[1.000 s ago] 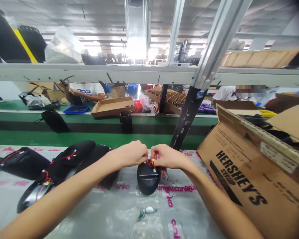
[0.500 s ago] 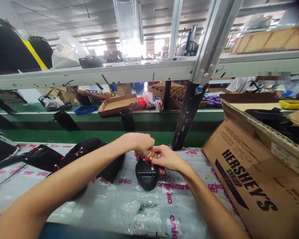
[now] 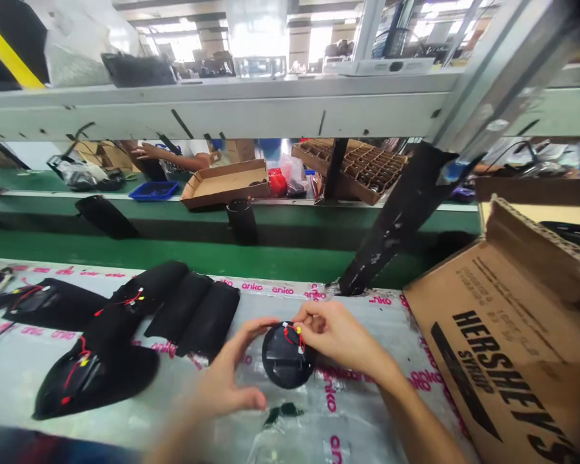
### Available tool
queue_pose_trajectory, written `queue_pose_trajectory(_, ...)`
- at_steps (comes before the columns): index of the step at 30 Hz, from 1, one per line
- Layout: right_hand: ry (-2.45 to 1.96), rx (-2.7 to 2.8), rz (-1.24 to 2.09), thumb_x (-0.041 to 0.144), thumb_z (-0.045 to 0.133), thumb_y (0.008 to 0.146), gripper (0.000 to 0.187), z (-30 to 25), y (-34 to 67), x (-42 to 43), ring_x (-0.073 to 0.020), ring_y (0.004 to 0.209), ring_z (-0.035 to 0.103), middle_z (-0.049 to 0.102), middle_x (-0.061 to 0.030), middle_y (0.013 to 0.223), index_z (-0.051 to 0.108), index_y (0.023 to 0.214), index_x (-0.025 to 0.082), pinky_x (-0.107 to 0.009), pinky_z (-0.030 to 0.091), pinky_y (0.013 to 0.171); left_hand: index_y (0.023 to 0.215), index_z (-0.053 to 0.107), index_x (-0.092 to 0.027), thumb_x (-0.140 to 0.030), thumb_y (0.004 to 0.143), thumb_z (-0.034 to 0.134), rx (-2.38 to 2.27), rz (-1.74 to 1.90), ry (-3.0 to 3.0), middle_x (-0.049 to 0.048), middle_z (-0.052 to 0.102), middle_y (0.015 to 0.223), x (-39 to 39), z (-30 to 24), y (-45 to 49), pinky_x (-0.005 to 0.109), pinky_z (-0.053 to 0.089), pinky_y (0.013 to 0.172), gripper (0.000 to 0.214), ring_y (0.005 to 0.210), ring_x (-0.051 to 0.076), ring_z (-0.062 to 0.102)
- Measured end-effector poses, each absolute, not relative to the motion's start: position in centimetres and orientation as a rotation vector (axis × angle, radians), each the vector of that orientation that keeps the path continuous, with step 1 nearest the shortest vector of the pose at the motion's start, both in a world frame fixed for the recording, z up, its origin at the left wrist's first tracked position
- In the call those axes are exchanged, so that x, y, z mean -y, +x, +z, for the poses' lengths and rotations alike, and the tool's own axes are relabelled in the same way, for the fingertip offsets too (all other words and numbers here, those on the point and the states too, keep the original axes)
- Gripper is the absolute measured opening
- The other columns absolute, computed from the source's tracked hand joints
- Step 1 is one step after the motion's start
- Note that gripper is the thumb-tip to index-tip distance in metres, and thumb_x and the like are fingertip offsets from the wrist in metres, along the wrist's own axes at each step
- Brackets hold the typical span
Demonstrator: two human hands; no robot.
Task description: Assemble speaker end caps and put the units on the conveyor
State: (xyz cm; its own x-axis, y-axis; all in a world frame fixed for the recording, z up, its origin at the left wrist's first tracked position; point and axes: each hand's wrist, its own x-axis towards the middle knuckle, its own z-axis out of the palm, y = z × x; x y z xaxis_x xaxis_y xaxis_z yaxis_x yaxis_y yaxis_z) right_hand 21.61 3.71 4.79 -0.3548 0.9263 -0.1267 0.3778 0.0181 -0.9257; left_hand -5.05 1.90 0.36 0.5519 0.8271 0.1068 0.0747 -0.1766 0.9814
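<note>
A black cylinder-shaped housing [image 3: 287,370] is end-on to me above the plastic-covered bench, its round face carrying red wires [image 3: 290,334] with small white and yellow connectors. My right hand [image 3: 336,335] grips its upper right rim, thumb by the yellow connector and fingers curled; the fingers behind are partly hidden. To the left, my left hand [image 3: 227,370] is open and slightly blurred, its thumb apart from the housing and its fingertips close to the top rim. Similar black pieces with red wires [image 3: 96,374] lie further left, alongside dark cylinders [image 3: 205,316].
A large cardboard box [image 3: 502,335] stands close on the right. Beyond the bench, a green conveyor [image 3: 188,254] carries black cylinders [image 3: 241,222]. A dark slanted post [image 3: 386,225] and a white shelf beam [image 3: 251,116] stand ahead. Another person's arm [image 3: 174,156] shows across the line.
My hands, formerly together at the wires, have parted: the left has moved down and left and opened. The right stays at the housing's rim. The view has shifted, showing more pieces on the left.
</note>
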Motion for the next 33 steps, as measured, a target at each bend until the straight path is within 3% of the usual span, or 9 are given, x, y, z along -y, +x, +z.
queue_pose_trajectory(3, -1.319, 1.919, 1.106, 0.013, 0.066, 0.094, 0.014, 6.1, 21.7, -3.2, -0.0168, 0.082, 0.064, 0.068, -0.0018, 0.092, 0.075, 0.099, 0.022, -0.029, 0.051, 0.075, 0.163, 0.043, -0.031, -0.071, 0.055, 0.102, -0.804, 0.884, 1.534, 0.0167, 0.051, 0.166, -0.3, -4.5, -3.5, 0.059, 0.036, 0.132, 0.13, 0.154, 0.045, 0.049)
queue_pose_trajectory(5, -1.265, 2.082, 0.936, 0.011, 0.062, 0.101, 0.017, 6.9, 21.7, -3.0, -0.0189, 0.091, 0.066, 0.069, -0.0041, 0.105, 0.073, 0.108, 0.023, -0.032, 0.053, 0.083, 0.162, 0.044, -0.03, -0.063, 0.054, 0.106, -0.812, 0.9, 1.52, 0.017, 0.053, 0.163, -0.3, -5.8, -2.1, 0.061, 0.039, 0.13, 0.129, 0.151, 0.045, 0.053)
queue_pose_trajectory(10, -1.214, 2.373, 0.696, 0.014, 0.058, 0.109, 0.016, 7.7, 20.9, -3.4, -0.0233, 0.094, 0.07, 0.072, -0.0073, 0.109, 0.072, 0.113, 0.021, -0.037, 0.058, 0.082, 0.157, 0.048, -0.032, -0.049, 0.057, 0.108, -0.694, 0.957, 1.512, 0.0121, 0.063, 0.151, -1.2, -6.4, -0.7, 0.054, 0.051, 0.121, 0.118, 0.139, 0.04, 0.063)
queue_pose_trajectory(14, -1.194, 2.478, 0.769, 0.021, 0.058, 0.112, 0.018, 8.4, 20.0, -4.1, -0.0245, 0.099, 0.073, 0.076, -0.0073, 0.114, 0.073, 0.122, 0.024, -0.038, 0.061, 0.086, 0.156, 0.047, -0.037, -0.038, 0.06, 0.107, -0.64, 1.05, 1.525, 0.0088, 0.061, 0.154, -0.9, -6.7, -0.5, 0.051, 0.05, 0.121, 0.114, 0.141, 0.038, 0.062)
queue_pose_trajectory(18, -1.18, 2.581, 0.748, 0.011, 0.054, 0.11, 0.029, 9.3, 19.4, -4.5, -0.0258, 0.096, 0.071, 0.076, -0.0088, 0.117, 0.071, 0.13, 0.023, -0.038, 0.06, 0.08, 0.152, 0.048, -0.035, -0.035, 0.059, 0.107, -0.619, 1.021, 1.508, 0.0088, 0.063, 0.151, -1.1, -6.2, -0.4, 0.048, 0.051, 0.119, 0.11, 0.139, 0.037, 0.064)
queue_pose_trajectory(23, -1.18, 2.682, 0.721, 0.014, 0.05, 0.112, 0.022, 9.9, 18.8, -4.9, -0.0234, 0.08, 0.066, 0.07, -0.0089, 0.095, 0.071, 0.105, 0.015, -0.037, 0.056, 0.071, 0.15, 0.048, -0.037, -0.032, 0.06, 0.106, -0.625, 1.015, 1.485, 0.0063, 0.065, 0.147, -1.4, -5.4, -0.6, 0.045, 0.053, 0.117, 0.107, 0.136, 0.034, 0.066)
queue_pose_trajectory(26, -1.23, 2.726, 0.827, 0.013, 0.052, 0.111, 0.02, 10.2, 18.7, -5.5, -0.0222, 0.08, 0.066, 0.066, -0.007, 0.094, 0.069, 0.101, 0.016, -0.035, 0.054, 0.07, 0.151, 0.048, -0.035, -0.031, 0.062, 0.105, -0.616, 1.029, 1.489, 0.0071, 0.065, 0.146, -1.4, -5.4, -0.7, 0.044, 0.053, 0.116, 0.105, 0.134, 0.033, 0.066)
queue_pose_trajectory(29, -1.223, 2.718, 0.998, 0.016, 0.056, 0.112, 0.016, 10.6, 18.9, -6.4, -0.0222, 0.091, 0.07, 0.07, -0.0066, 0.104, 0.072, 0.111, 0.02, -0.035, 0.058, 0.08, 0.15, 0.05, -0.032, -0.034, 0.064, 0.104, -0.592, 1.012, 1.507, 0.0088, 0.065, 0.146, -1.5, -5.7, -0.8, 0.045, 0.053, 0.115, 0.101, 0.134, 0.034, 0.066)
queue_pose_trajectory(33, -1.057, 2.751, 1.12, 0.013, 0.057, 0.111, 0.028, 11.1, 18.7, -7.3, -0.0244, 0.113, 0.073, 0.074, -0.0074, 0.128, 0.073, 0.13, 0.024, -0.038, 0.059, 0.099, 0.144, 0.056, -0.028, -0.037, 0.064, 0.103, -0.566, 0.995, 1.506, 0.0099, 0.067, 0.142, -1.6, -6.0, -0.9, 0.045, 0.054, 0.113, 0.093, 0.132, 0.035, 0.068)
